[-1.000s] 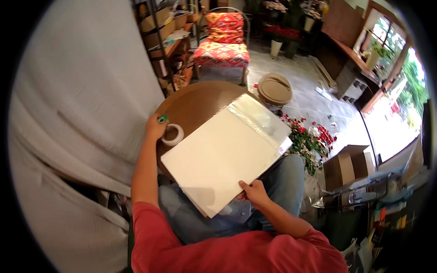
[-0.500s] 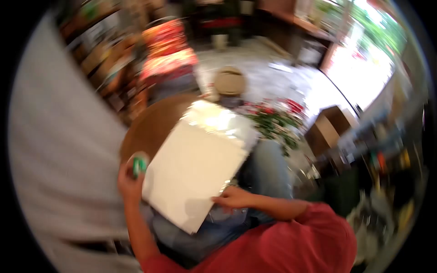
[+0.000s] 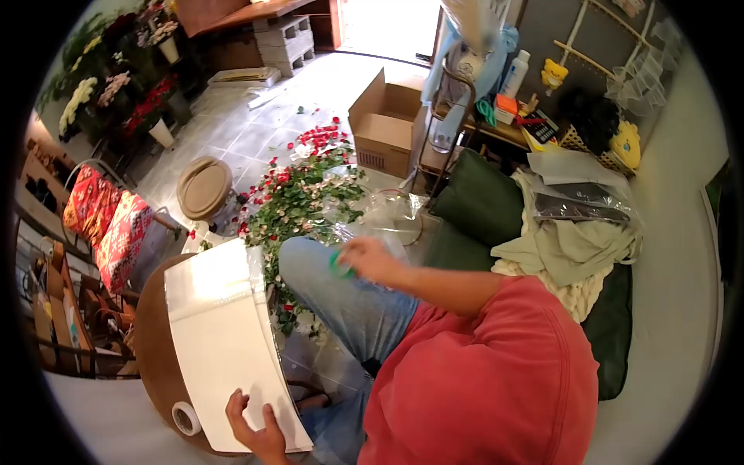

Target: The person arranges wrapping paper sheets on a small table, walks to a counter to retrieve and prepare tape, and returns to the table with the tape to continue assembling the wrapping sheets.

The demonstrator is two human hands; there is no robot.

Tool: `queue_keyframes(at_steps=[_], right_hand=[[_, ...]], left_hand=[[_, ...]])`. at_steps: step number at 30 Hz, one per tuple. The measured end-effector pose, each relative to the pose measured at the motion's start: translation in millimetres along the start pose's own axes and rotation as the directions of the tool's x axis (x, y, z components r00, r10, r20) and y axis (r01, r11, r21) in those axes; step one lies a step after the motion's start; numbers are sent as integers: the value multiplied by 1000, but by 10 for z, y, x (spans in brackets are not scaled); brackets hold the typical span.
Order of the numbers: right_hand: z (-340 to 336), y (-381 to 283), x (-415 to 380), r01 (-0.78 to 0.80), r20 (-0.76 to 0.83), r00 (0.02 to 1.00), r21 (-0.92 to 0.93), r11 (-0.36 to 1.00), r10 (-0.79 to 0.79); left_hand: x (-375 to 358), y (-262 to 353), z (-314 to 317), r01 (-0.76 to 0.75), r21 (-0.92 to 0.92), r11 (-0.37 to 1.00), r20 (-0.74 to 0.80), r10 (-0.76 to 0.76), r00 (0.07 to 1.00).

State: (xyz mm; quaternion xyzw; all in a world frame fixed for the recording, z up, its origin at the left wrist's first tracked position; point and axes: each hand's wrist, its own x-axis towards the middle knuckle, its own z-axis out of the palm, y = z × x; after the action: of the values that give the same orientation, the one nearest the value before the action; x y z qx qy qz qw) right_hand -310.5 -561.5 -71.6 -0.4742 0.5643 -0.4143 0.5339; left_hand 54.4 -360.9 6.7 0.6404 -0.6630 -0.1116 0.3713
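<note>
A stack of white sheets (image 3: 221, 341), with a clear plastic strip (image 3: 209, 279) along its far end, lies on a round brown table (image 3: 155, 333). Over the near end of the stack is my left hand (image 3: 260, 434), thumb and fingers apart, holding nothing. A white tape roll (image 3: 186, 418) rests on the table just left of the sheets. My right hand (image 3: 370, 260), slightly blurred, is above my raised knee with its fingers closed on a small green tape roll (image 3: 339, 265).
Red roses (image 3: 310, 170) with leafy stems cover the floor beyond my knee. An open cardboard box (image 3: 387, 128) stands behind them, near a round stool (image 3: 205, 188). Green cushions (image 3: 480, 201) and folded cloth (image 3: 573, 248) are on the right; a chair with red cushions (image 3: 116, 225) is on the left.
The view has swung right. My right hand has left the sheets' edge and now holds the green roll. My left hand has let go of the roll it held and moved over the sheets.
</note>
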Motion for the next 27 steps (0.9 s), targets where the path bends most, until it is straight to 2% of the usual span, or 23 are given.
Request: queue_keyframes(at_steps=[1, 2, 3, 4, 5, 6, 8, 13, 15, 16, 18, 19, 21, 22, 24, 25, 26, 27], right_hand=[[-365, 276, 228, 76, -165, 985, 95, 993, -59], [-764, 304, 279, -5, -340, 940, 7, 1000, 7], [-1133, 458, 369, 18, -511, 859, -22, 1000, -26], [-1671, 884, 590, 50, -608, 770, -245, 968, -193], [-2036, 887, 579, 80, -711, 684, -148, 986, -162], [-2160, 438, 320, 75, -797, 603, 17, 997, -32], [-2805, 398, 277, 107, -900, 436, 25, 994, -24], [-4139, 253, 290, 291, -962, 212, 232, 928, 174], [-4436, 100, 271, 214, -925, 290, 312, 926, 245], [-4536, 36, 308, 214, -925, 291, 311, 926, 244], [-4686, -9, 404, 56, -912, 214, 369, 928, 350], [-4727, -12, 480, 53, -910, 217, 371, 927, 352], [-4820, 91, 703, 337, -921, 79, 386, 859, 382], [-4865, 140, 797, 332, -919, 85, 391, 859, 385], [-5017, 373, 935, 590, -910, 46, 358, 724, 413], [-5112, 549, 912, 585, -907, 53, 367, 723, 418], [-5325, 815, 902, 150, -981, -36, 185, 971, 192], [-5181, 720, 869, -3, -993, 1, 119, 993, 119]], left_hand=[[38, -27, -52, -115, 124, 986, -45, 121, 992], [40, -33, -80, -83, 141, 987, -58, 92, 994], [50, -58, -104, -54, 156, 986, -71, 66, 995], [60, -87, -122, -49, 170, 984, -79, 64, 995], [73, -109, -132, -54, 180, 982, -85, 70, 994], [85, -119, -151, -40, 197, 980, -84, 57, 995], [135, -73, -142, 2, 171, 985, -97, 15, 995], [258, 1, -65, -57, 140, 989, -72, 67, 995], [291, 76, -21, -59, 142, 988, -59, 68, 996], [310, 139, -1, -62, 147, 987, -43, 69, 997], [332, 201, 29, -64, 154, 986, -26, 68, 997], [339, 219, 32, -81, 160, 984, -7, 84, 996], [353, 251, 56, -93, 172, 981, 10, 93, 996], [359, 262, 55, -120, 180, 976, 26, 117, 993], [369, 265, 34, -143, 198, 970, 47, 137, 990], [355, 249, 32, -159, 195, 968, 54, 151, 987], [337, 222, 42, -172, 193, 966, 56, 164, 985], [336, 153, 70, -153, 211, 965, 45, 147, 988]])
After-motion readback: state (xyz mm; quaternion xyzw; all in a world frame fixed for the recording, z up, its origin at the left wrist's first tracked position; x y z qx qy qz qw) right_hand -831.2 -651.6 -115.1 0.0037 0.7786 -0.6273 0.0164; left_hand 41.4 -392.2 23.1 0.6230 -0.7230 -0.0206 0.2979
